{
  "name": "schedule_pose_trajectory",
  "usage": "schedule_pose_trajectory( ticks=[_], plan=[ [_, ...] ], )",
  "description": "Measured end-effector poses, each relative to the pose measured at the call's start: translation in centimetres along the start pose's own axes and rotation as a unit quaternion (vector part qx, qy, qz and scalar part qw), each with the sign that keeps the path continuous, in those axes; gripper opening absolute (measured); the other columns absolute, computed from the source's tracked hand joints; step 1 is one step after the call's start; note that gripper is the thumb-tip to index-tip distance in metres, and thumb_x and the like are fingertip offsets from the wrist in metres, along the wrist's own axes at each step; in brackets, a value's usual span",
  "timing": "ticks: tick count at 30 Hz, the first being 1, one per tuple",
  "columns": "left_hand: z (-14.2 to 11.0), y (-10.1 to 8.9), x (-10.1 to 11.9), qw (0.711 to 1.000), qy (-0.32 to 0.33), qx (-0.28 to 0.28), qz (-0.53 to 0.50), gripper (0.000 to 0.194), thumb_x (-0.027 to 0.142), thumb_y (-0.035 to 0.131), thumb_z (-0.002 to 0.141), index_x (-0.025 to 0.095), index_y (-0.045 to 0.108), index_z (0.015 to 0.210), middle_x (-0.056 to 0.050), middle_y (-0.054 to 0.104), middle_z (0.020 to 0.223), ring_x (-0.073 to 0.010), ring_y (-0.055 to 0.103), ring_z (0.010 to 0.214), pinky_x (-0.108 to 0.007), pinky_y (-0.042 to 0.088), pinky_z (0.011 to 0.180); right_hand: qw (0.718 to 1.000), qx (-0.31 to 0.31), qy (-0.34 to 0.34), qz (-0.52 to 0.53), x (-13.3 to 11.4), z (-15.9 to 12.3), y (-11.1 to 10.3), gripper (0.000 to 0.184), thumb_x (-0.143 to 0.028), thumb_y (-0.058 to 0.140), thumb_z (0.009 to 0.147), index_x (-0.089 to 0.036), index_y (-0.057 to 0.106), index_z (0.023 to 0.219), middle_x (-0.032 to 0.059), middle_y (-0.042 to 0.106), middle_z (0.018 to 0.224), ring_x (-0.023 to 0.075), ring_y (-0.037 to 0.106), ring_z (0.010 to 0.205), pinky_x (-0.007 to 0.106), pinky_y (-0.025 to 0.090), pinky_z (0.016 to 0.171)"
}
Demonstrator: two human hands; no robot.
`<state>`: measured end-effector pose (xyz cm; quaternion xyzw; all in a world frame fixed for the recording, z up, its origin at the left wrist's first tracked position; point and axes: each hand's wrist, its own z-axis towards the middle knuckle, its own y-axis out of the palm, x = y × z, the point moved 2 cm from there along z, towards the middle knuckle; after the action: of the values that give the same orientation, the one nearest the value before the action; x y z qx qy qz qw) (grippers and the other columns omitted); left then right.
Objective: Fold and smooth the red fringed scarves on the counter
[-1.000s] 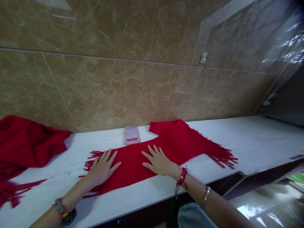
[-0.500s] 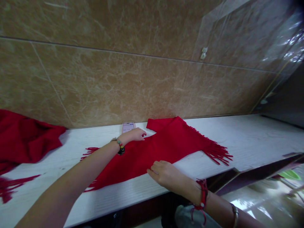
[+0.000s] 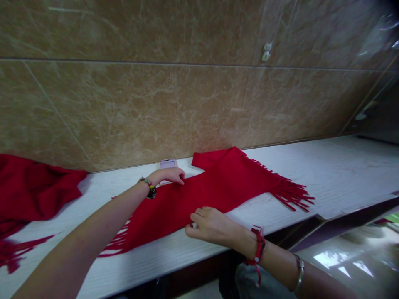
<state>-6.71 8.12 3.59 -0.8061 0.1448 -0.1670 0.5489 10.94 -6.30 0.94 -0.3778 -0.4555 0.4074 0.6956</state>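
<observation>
A red fringed scarf [image 3: 218, 182] lies along the white table, its right part folded back near the wall. My left hand [image 3: 173, 175] is at its far long edge, fingers bent down and pinched on the cloth. At the near edge is my right hand [image 3: 207, 224], fingers curled in. A small white bit [image 3: 194, 225] shows between thumb and forefinger; whether it is worn or held I cannot tell. The fringe spreads at both scarf ends, and my left forearm covers part of the left one. Just behind my left hand lies a phone [image 3: 167, 163], partly covered.
Another red cloth [image 3: 37, 187] is heaped at the left, with loose fringe [image 3: 21, 251] in front of it. A brown marbled wall [image 3: 187, 112] rises behind the white table [image 3: 336, 166]. Dark open space lies below the table's front edge.
My left hand has moved slightly left along the far edge, its fingers now bent down onto the cloth. My right hand's fingers are more curled. The view has shifted a little.
</observation>
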Motion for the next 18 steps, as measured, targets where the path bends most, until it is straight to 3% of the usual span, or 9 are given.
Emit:
schedule_pose_trajectory(
  ticks=[5,9,13,18],
  plan=[
    [-0.4,-0.2,-0.8,0.999,0.001,0.012,-0.043,0.032,0.024,0.056,0.066,0.014,0.06,0.096,-0.003,0.066,0.086,-0.0132,0.055,0.072,-0.019,0.038,0.06,1.0,-0.002,0.015,-0.006,0.0,0.2,-0.1,0.008,-0.011,0.045,0.083,-0.016,0.052,0.08,0.003,0.052,0.076,0.0162,0.046,0.072,0.029,0.032,0.058],
    [-0.3,-0.3,-1.3,0.998,-0.005,0.024,-0.063,0.038,0.024,0.06,0.062,0.014,0.06,0.098,-0.003,0.066,0.088,-0.014,0.056,0.073,-0.019,0.038,0.061,0.999,0.009,0.038,-0.006,-0.6,0.7,-0.2,0.007,-0.012,0.046,0.083,-0.015,0.051,0.081,0.0025,0.051,0.074,0.0165,0.045,0.07,0.03,0.032,0.057],
    [-0.3,-0.4,-1.7,0.996,-0.007,0.031,-0.083,0.036,0.026,0.061,0.06,0.016,0.061,0.094,-0.001,0.066,0.085,-0.0142,0.055,0.072,-0.019,0.038,0.06,0.997,0.03,0.066,-0.018,-0.9,0.9,0.1,0.008,-0.012,0.047,0.082,-0.014,0.051,0.088,0.0022,0.052,0.072,0.0165,0.046,0.067,0.029,0.032,0.055],
    [-0.8,-0.8,-2.4,0.991,0.0,0.034,-0.127,0.03,0.026,0.061,0.06,0.018,0.062,0.089,0.002,0.064,0.074,-0.0115,0.053,0.064,-0.018,0.037,0.056,0.995,0.03,0.089,-0.039,-1.0,0.8,-0.2,0.005,-0.01,0.05,0.078,-0.014,0.051,0.075,0.0027,0.053,0.068,0.0167,0.047,0.063,0.029,0.031,0.053]
  ],
)
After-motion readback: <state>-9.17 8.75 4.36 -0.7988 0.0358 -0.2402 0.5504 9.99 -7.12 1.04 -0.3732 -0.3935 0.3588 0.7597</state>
